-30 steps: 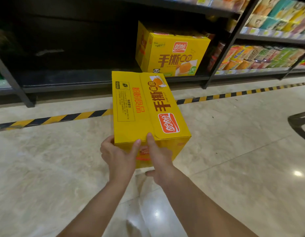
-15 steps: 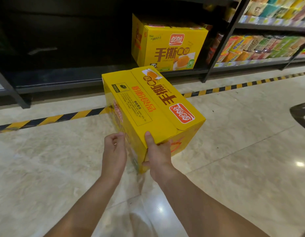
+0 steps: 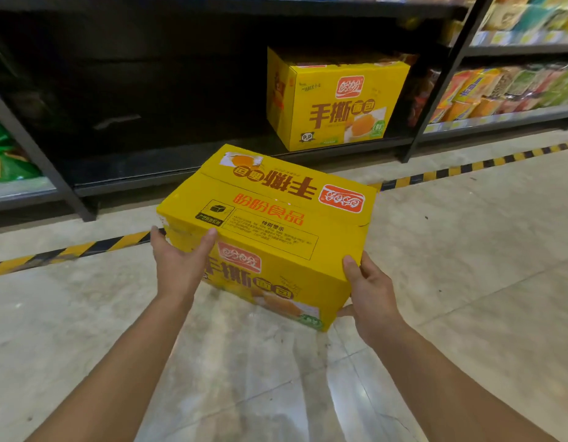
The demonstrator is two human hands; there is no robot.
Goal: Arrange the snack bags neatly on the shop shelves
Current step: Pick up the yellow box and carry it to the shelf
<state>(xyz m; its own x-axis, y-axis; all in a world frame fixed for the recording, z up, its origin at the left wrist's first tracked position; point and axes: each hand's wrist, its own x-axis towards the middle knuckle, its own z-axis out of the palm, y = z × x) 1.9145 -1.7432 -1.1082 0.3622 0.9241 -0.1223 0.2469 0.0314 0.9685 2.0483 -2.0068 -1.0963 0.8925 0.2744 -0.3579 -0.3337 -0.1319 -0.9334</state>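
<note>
Fingers (image 3: 208,242) round yellow carton (image 3: 276,218) (both ends)

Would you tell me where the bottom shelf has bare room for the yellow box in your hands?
The bottom shelf is bare between the left post and the shelved yellow box, room for the held box. Right of that box red packs crowd the gap, snack bags fill the right bay, and green bags the far-left one.
</note>
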